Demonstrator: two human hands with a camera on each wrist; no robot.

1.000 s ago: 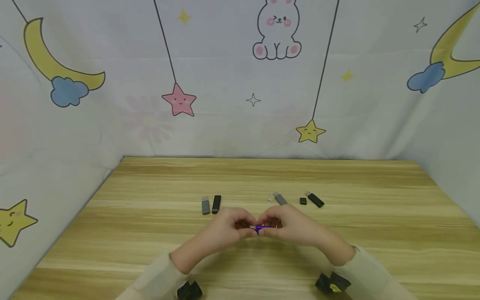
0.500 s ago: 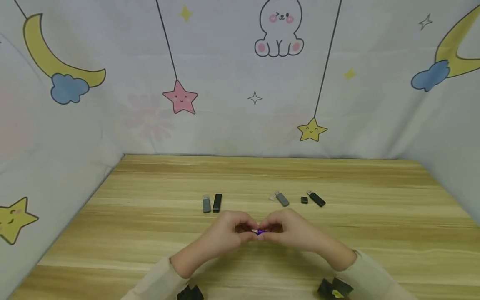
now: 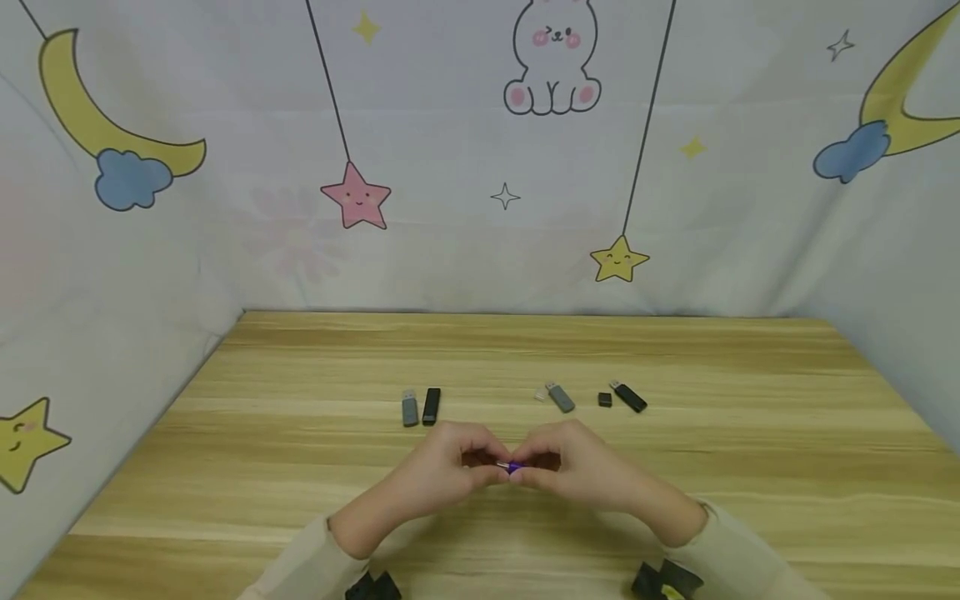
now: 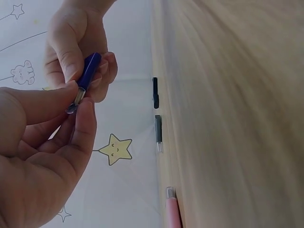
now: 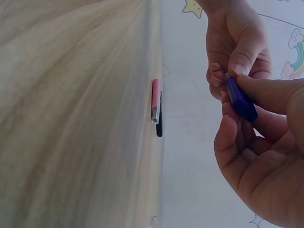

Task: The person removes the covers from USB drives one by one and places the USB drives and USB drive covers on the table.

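Observation:
A purple USB flash drive (image 3: pixel 515 467) is held between both hands above the table's middle. My left hand (image 3: pixel 457 460) pinches its metal plug end between thumb and fingers, and a clear tip shows there in the left wrist view. My right hand (image 3: pixel 576 463) pinches the purple body (image 5: pixel 242 102) of the drive between thumb and fingers. The fingertips of both hands meet at the drive. Whether the clear tip is a separate cap, I cannot tell.
Behind the hands lie a grey drive (image 3: pixel 409 408) and a black one (image 3: pixel 431 407) at left. At right are another grey drive (image 3: pixel 560 397), a small clear cap (image 3: pixel 540 394), a black cap (image 3: pixel 604 400) and a black drive (image 3: pixel 628 397). A pink drive (image 4: pixel 173 211) shows in the wrist views.
Both hands have come slightly nearer the body, still together on the drive. Less of the purple body shows now beside the right fingers. The drives on the table have not moved.

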